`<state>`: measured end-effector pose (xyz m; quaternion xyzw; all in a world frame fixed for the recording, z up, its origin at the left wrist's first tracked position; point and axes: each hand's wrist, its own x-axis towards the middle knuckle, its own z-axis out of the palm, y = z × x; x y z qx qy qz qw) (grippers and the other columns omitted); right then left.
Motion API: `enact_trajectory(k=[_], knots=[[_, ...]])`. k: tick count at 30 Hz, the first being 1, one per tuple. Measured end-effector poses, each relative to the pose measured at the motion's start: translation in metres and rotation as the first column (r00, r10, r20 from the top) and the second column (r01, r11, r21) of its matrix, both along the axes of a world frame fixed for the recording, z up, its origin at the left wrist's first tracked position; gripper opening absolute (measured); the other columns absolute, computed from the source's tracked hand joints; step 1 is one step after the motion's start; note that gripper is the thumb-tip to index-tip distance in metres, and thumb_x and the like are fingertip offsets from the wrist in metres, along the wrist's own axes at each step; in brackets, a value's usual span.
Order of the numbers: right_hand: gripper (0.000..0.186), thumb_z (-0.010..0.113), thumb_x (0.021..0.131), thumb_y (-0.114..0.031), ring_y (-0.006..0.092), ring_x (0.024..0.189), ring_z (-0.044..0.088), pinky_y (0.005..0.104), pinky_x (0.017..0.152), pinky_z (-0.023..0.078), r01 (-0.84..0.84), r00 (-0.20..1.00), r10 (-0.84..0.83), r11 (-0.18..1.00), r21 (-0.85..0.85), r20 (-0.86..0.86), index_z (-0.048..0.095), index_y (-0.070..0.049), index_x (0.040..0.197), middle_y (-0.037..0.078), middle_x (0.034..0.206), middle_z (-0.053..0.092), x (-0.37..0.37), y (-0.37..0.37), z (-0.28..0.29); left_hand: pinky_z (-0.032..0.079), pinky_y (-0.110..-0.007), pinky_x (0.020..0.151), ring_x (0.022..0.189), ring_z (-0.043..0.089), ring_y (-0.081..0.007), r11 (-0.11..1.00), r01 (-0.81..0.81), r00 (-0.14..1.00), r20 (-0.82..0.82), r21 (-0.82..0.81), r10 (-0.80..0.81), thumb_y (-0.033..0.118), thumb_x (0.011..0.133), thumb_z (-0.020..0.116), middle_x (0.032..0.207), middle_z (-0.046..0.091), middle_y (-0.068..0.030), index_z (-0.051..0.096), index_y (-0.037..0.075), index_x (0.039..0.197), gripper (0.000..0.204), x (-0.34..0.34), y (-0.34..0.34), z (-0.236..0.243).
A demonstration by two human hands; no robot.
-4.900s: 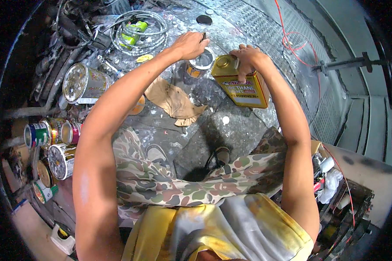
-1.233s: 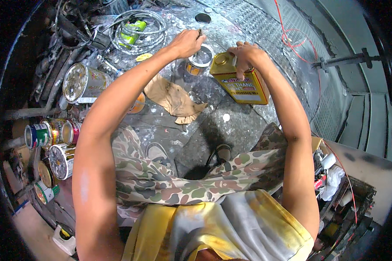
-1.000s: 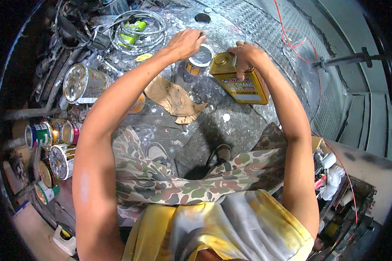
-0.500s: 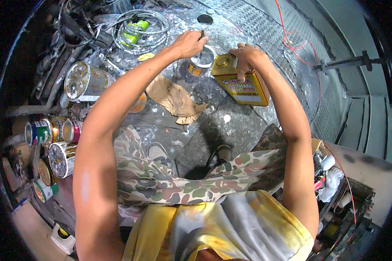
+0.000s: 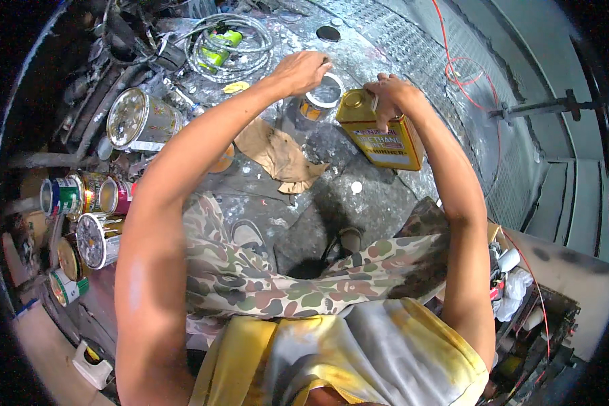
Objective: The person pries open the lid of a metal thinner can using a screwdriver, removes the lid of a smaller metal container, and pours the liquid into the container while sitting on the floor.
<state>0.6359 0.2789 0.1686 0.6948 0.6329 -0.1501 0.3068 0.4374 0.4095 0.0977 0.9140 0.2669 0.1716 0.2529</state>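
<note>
My left hand is closed, its fingers pinched together just above the rim of a small open paint can. A small dark end shows at the fingertips, but I cannot make out what it belongs to. My right hand grips the top of a yellow rectangular metal can by its handle. That can stands upright on the floor, its round cap in place. A crumpled brown paper or cloth lies in front of the paint can.
A round black lid lies beyond the cans. A coiled hose rests at the far left around a green object. Several paint-smeared cans crowd the left, including a large tipped one. A thin red hose runs along the right.
The whole view has shifted slightly, moving the scene a little right and down. My left hand stays by the paint can's rim; my right hand keeps its grip on the metal can.
</note>
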Motion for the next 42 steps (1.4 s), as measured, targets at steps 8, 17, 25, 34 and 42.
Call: enact_trajectory(k=[8,17,25,34,42], knots=[[0.112,0.095,0.042,-0.025,0.0404,0.131,0.053,0.0489,0.104,0.052,-0.010,0.997,0.005,0.998,-0.068,-0.076,0.052,-0.021,0.145,0.018,0.145,0.049,0.012,0.012,0.002,0.053,-0.054,0.080,0.087,0.067,-0.0468,0.998,0.008,0.994,0.107,-0.067,-0.001,0.034,0.102,0.047,0.086,0.070,-0.0244,0.067,0.001,0.112,0.040,0.002,0.007,-0.003],[0.116,0.094,0.044,-0.026,0.0410,0.140,0.045,0.0453,0.113,0.044,-0.045,0.991,0.036,0.997,-0.070,-0.128,0.048,-0.017,0.149,0.025,0.148,0.048,0.008,0.011,0.016,0.052,-0.054,0.085,0.094,0.067,-0.0461,0.982,-0.108,0.984,0.123,-0.155,0.128,0.036,0.101,0.050,0.095,0.070,-0.0271,0.071,0.004,0.109,0.038,-0.010,0.011,-0.009],[0.119,0.093,0.050,-0.031,0.0417,0.147,0.034,0.0455,0.120,0.037,0.005,0.948,0.034,0.993,0.121,-0.317,0.038,-0.013,0.154,0.024,0.143,0.055,0.053,-0.015,0.051,0.052,-0.056,0.081,0.090,0.066,-0.0493,0.993,-0.076,0.996,0.042,-0.085,0.080,0.036,0.103,0.048,0.090,0.067,-0.0298,0.067,-0.003,0.099,0.044,-0.001,0.011,0.005],[0.113,0.088,0.053,-0.022,0.0431,0.124,0.055,0.0476,0.108,0.047,0.061,0.930,0.109,0.896,0.440,-0.350,0.040,-0.015,0.154,0.022,0.128,0.055,0.101,0.035,0.043,0.055,-0.055,0.080,0.094,0.069,-0.0432,0.999,-0.022,0.991,-0.129,-0.024,0.019,0.029,0.100,0.051,0.101,0.071,-0.0221,0.067,0.002,0.105,0.032,0.018,-0.031,0.023],[0.112,0.090,0.055,-0.028,0.0409,0.117,0.057,0.0469,0.103,0.047,-0.002,0.932,0.244,0.746,0.666,-0.270,0.042,-0.015,0.155,0.021,0.120,0.058,0.076,0.118,0.019,0.055,-0.054,0.076,0.087,0.068,-0.0450,0.998,-0.033,0.994,0.105,-0.045,0.038,0.025,0.101,0.053,0.094,0.068,-0.0237,0.066,0.002,0.103,0.027,0.011,-0.037,0.018]])
